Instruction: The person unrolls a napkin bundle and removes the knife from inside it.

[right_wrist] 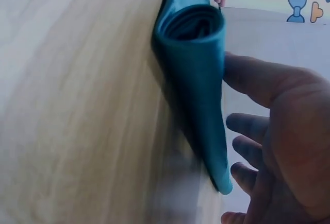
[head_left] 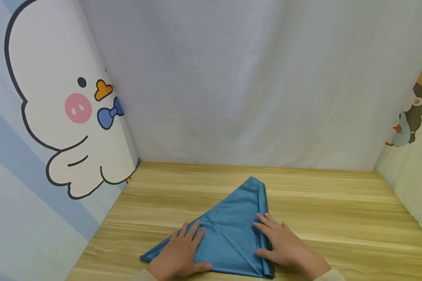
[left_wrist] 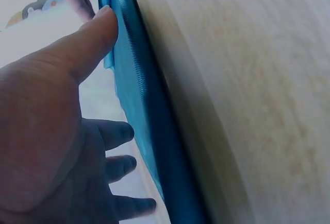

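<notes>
A blue satin cloth (head_left: pixel 228 230) lies on the table, folded into a rough triangle with one tip pointing to the back. Its right side is a narrow rolled edge (head_left: pixel 263 207), and the right wrist view shows the spiral end of that roll (right_wrist: pixel 191 69). My left hand (head_left: pixel 179 251) rests with fingers spread on the cloth's left part, the thumb near the front edge. Across the rolled edge lie the fingertips of my right hand (head_left: pixel 283 242), its fingers fairly straight. The left wrist view shows the left thumb (left_wrist: pixel 98 33) against the cloth's near side.
The wood-grain table (head_left: pixel 337 218) runs back to a pale grey curtain (head_left: pixel 253 86). A panel with a cartoon bird (head_left: pixel 52 89) stands at the left, and another printed panel (head_left: pixel 408 168) closes off the right side.
</notes>
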Tool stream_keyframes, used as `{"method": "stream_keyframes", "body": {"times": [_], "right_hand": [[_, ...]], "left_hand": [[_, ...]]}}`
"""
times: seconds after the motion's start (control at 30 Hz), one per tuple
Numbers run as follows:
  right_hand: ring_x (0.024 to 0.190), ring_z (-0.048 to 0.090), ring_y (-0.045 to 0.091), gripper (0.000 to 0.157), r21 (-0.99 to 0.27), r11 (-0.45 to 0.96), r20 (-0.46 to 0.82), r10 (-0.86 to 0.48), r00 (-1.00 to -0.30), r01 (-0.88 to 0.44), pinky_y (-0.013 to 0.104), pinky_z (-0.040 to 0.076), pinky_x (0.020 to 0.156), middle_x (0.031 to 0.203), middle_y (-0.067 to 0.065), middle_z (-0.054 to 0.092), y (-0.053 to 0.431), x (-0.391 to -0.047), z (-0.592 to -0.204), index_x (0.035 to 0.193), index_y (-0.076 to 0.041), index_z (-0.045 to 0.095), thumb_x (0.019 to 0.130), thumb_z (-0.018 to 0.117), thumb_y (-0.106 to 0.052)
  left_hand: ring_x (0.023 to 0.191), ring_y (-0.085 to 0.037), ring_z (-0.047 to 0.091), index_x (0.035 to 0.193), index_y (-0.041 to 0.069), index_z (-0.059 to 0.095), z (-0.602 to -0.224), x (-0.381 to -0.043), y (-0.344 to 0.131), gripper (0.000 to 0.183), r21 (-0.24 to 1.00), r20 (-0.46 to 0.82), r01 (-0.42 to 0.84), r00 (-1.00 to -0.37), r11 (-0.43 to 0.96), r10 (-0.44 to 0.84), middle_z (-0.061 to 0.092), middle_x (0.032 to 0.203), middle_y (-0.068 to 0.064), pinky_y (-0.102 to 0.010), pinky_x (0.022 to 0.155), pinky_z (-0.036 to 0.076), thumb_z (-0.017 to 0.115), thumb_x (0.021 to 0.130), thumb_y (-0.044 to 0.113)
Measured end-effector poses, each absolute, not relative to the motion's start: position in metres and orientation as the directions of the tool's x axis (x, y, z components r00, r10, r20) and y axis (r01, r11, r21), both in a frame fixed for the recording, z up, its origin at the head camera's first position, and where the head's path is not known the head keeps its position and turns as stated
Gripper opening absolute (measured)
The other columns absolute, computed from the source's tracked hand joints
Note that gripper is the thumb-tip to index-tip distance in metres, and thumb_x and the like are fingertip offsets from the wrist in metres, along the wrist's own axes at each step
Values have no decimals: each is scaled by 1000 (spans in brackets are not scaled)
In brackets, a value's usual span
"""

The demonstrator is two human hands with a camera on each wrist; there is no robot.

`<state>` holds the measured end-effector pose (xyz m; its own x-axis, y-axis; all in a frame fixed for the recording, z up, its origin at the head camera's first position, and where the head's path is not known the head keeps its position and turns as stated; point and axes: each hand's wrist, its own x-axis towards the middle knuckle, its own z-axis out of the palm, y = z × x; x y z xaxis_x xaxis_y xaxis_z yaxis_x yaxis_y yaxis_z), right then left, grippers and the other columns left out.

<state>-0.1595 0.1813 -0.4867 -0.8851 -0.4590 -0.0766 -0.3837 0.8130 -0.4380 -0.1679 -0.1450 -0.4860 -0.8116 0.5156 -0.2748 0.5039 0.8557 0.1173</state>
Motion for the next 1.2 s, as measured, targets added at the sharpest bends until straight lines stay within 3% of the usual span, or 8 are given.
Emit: {"method": "stream_keyframes", "body": {"times": [0.33,0.67,1.2], "right_hand": [[142,22,36,86,-402,838,-97,-440,-893,-369,74,25,96,153,9,33,184,-161,-493,140,-12,52,79,59,-72],[142,24,36,86,-392,850,-110,-424,-899,-353,73,25,97,153,9,35,184,-161,-492,140,-12,52,78,60,-72],[143,21,36,83,-407,858,-143,-399,-906,-313,73,25,98,154,9,32,183,-162,-493,140,-13,51,78,65,-66]], "left_hand": [[134,-43,34,152,15,31,-485,-171,-145,103,119,-256,479,-832,870,493,24,155,-19,-63,97,37,46,76,83],[133,-45,35,151,21,35,-485,-172,-145,97,82,-270,493,-826,866,496,25,155,-17,-62,93,40,45,77,83],[136,-44,31,152,15,33,-489,-172,-146,107,60,-287,493,-824,868,488,27,156,-11,-63,96,37,50,72,85]]}}
